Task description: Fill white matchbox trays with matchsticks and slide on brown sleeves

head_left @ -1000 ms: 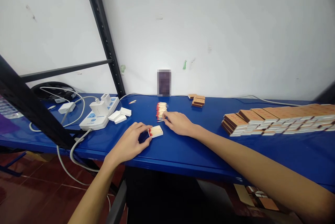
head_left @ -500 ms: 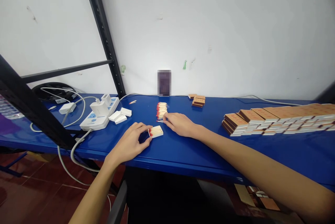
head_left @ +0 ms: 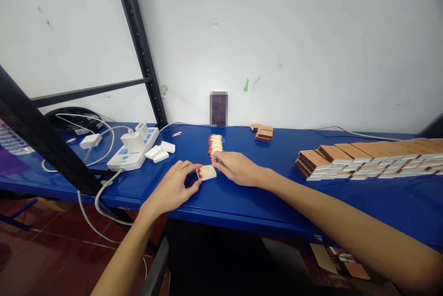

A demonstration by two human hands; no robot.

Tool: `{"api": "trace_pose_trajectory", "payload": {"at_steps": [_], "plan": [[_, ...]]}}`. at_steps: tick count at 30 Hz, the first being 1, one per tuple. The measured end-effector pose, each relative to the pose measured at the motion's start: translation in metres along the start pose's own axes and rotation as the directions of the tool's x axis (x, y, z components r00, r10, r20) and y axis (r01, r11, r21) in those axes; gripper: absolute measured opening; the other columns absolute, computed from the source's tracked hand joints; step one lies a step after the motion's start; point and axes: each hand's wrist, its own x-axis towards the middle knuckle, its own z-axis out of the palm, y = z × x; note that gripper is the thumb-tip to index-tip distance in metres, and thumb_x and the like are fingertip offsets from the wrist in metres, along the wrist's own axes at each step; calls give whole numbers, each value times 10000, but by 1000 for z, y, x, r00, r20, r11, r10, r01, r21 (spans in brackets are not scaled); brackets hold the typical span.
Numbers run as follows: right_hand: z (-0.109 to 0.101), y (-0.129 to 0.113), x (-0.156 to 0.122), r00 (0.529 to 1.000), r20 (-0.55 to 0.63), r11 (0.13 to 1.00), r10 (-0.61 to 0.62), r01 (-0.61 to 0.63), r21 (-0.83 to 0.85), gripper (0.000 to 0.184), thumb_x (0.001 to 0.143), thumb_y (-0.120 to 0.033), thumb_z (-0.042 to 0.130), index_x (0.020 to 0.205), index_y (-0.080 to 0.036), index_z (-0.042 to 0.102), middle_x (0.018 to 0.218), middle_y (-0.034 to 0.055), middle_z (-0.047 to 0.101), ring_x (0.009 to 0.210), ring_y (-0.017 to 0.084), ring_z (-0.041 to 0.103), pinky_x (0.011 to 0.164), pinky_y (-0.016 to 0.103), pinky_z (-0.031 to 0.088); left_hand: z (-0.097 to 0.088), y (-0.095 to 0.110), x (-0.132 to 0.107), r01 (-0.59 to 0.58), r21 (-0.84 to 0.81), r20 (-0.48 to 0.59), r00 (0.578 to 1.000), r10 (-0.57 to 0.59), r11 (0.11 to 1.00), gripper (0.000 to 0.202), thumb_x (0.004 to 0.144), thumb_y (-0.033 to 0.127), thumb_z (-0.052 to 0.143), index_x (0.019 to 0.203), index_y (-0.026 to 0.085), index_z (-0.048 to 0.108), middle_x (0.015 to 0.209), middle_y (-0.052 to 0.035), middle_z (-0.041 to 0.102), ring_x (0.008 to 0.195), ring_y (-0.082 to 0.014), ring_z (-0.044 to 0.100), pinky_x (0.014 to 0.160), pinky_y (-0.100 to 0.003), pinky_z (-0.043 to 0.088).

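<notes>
My left hand [head_left: 175, 187] is curved into a wide C, thumb and forefinger bracketing the left end of the white tray [head_left: 209, 177] and, as far as I can make out, touching it at the corners. My right hand [head_left: 238, 169] has thumb and forefinger drawn close together just beyond the tray's right end, beside the loose matches [head_left: 216, 142]; whether a match is pinched there I can't tell.

The tray sits on the worktop [head_left: 249, 201], near its front edge. I judge it very light, thin card by the look of it, so it should slide at a nudge and buckle if squeezed hard. I'd take it low at the end walls, gently. The matches should be stiff but easy to snap, and apt to roll; I'd pinch them by the bare sticks, clear of the heads.

In looks, the tray is a shallow white rectangle, open on top, with pale sticks laid lengthwise and red heads to the left. Beyond it the loose matches form a column, heads also left. Farther out lie white pieces [head_left: 160, 152] by the power strip [head_left: 129, 160] and a long stack of matchboxes [head_left: 346, 157] to the right.
</notes>
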Motion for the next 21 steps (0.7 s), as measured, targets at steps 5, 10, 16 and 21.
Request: {"api": "trace_pose_trajectory", "payload": {"at_steps": [5, 10, 16, 21], "plan": [[3, -7, 0, 1000, -20, 1000, 17, -16, 22, 194, 1009, -311, 352, 937, -216, 506, 898, 22, 648, 770, 151, 581, 652, 257, 339, 0, -1, 0, 3, -4, -12, 1000, -3, 1000, 404, 919, 309, 527, 1316, 232, 530, 1018, -42, 626, 924, -215, 544, 874, -373, 436], [4, 7, 5, 957, -85, 958, 277, -282, -44, 194, 1006, -335, 350, 978, -224, 508, 1010, 42, 659, 849, 182, 605, 649, 274, 345, 0, 0, 0, 3, -6, -9, 1000, -3, 1000, 397, 917, 299, 523, 1310, 239, 535, 1006, -39, 623, 914, -217, 540, 869, -373, 435], [4, 16, 8, 945, 24, 937, 327, -321, -137, 194, 997, -303, 356, 977, -208, 523, 1018, 75, 664, 858, 207, 618, 644, 281, 343, 0, 1, -1, 2, -10, -7, 1000, -2, 1000, 392, 913, 290, 529, 1301, 236, 540, 1031, -42, 621, 943, -222, 541, 885, -374, 434], [0, -1, 3, 995, -23, 995, 92, -92, 33, 200, 1008, -310, 344, 976, -213, 516, 952, 37, 660, 818, 160, 589, 679, 260, 360, 1, -1, -2, 15, -21, -18, 1000, -15, 1000, 454, 918, 296, 527, 1366, 257, 469, 1038, -37, 619, 937, -214, 538, 894, -379, 434]]}}
